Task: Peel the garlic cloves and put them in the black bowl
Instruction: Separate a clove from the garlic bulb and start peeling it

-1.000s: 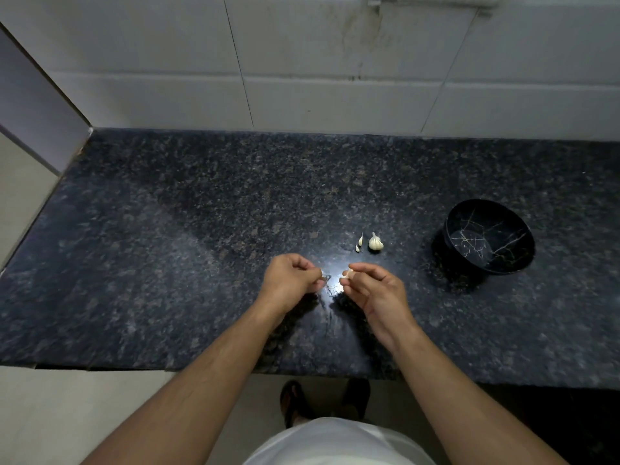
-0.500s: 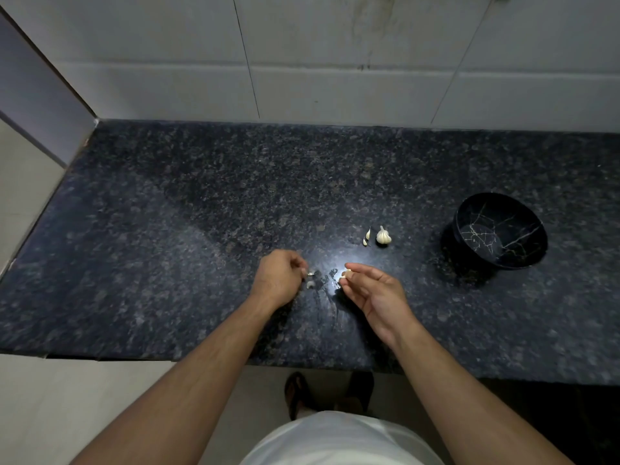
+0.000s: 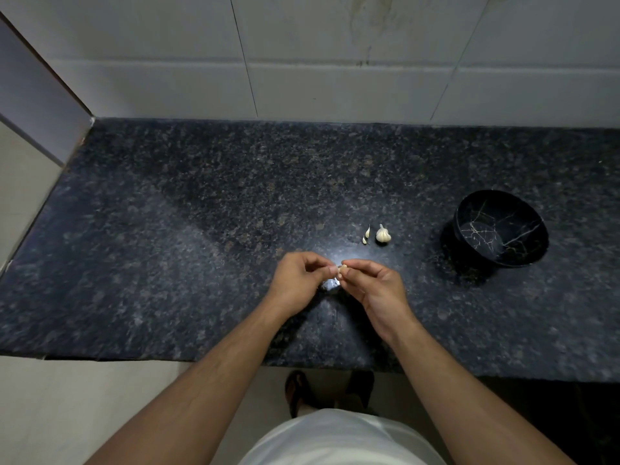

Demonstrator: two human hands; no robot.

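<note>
on a dark speckled stone table (image 3: 174, 250) set against a wall of large pale tiles (image 3: 322, 78), with a bright glare patch on its polished top near the front, two bare hands meet. the floor below the table's front edge is light, and sandalled feet (image 3: 298, 391) show there. the clove (image 3: 342, 270) is a small pale, cream-coloured piece, mostly hidden, held just above the table between the two hands; whether skin is left on it cannot be told. the right hand (image 3: 375, 286) pinches it with curled thumb and fingers, and the left hand (image 3: 297, 280), fingers curled, pinches at its other side with its fingertips. behind the hands lie a small white garlic bulb (image 3: 382, 234) and, just beside it on the left, a thin pale sliver (image 3: 366, 235). well to the right stands the black bowl (image 3: 523, 229), white-veined inside, holding nothing visible.
</note>
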